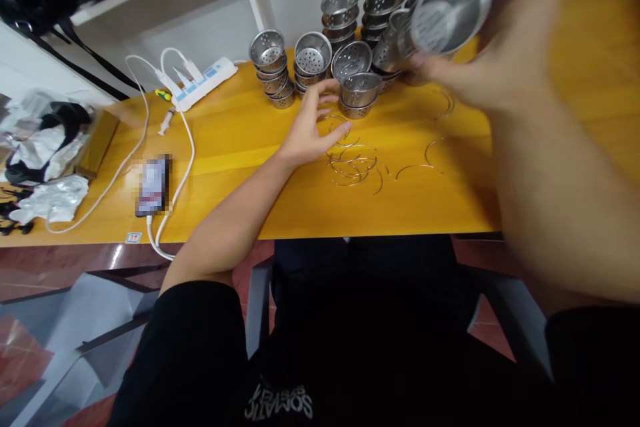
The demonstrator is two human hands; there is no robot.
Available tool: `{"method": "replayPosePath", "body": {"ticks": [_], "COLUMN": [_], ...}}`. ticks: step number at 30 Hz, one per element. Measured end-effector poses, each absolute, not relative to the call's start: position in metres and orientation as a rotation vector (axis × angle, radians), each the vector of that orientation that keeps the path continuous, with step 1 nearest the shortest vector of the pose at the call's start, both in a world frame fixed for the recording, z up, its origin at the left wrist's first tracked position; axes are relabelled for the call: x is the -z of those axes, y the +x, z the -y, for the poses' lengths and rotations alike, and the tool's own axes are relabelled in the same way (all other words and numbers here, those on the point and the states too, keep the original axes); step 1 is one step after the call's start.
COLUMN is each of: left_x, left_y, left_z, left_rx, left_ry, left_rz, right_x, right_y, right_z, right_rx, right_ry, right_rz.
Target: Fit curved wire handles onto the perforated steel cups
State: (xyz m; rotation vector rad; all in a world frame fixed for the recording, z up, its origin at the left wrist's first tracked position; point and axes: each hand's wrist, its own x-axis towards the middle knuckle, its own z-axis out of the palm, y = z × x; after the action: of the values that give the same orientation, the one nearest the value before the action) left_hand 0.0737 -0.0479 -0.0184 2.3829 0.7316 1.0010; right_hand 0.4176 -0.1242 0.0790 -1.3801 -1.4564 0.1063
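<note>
My right hand [495,60], smeared by motion, is raised at the upper right and closed around a shiny metal cup [453,10]. The cup is tilted, its open mouth facing me. Whether more cups sit behind it is unclear. My left hand [317,127] reaches in from the left with thumb and fingers apart, curved beside two stacked perforated metal cups [359,97]. I cannot tell whether a fingertip touches them. Loose bent wire pieces [355,167] lie in a tangle just below that hand.
Stacks of perforated metal cups [270,60] line the back of the wooden table [220,167]. To the left are a white power strip [205,83], a small syringe [167,121], and a phone [153,185] with a white cable. Plastic bags [50,167] fill the left end.
</note>
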Motion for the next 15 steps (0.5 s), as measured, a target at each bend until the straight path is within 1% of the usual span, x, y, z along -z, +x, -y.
{"method": "replayPosePath", "body": {"ticks": [2, 4, 5, 9, 15], "left_x": [0.014, 0.012, 0.011, 0.014, 0.017], "left_y": [0.075, 0.075, 0.076, 0.075, 0.078], "left_z": [0.051, 0.051, 0.051, 0.043, 0.041], "left_rx": [-1.022, -1.024, -1.01, -0.929, -0.914], "left_ry": [2.436, 2.505, 2.539, 2.577, 2.513], "left_rz": [-0.729, -0.706, -0.686, -0.631, -0.61], "right_x": [-0.074, -0.066, -0.061, -0.051, -0.058], "right_y": [0.38, 0.355, 0.347, 0.339, 0.343], "right_z": [0.135, 0.142, 0.144, 0.14, 0.141], "right_rx": [-0.246, -0.426, -0.466, -0.488, -0.486], "right_ry": [-1.124, -1.077, -1.077, -1.095, -1.111], "right_rz": [1.732, 1.87, 1.905, 1.936, 1.925]}}
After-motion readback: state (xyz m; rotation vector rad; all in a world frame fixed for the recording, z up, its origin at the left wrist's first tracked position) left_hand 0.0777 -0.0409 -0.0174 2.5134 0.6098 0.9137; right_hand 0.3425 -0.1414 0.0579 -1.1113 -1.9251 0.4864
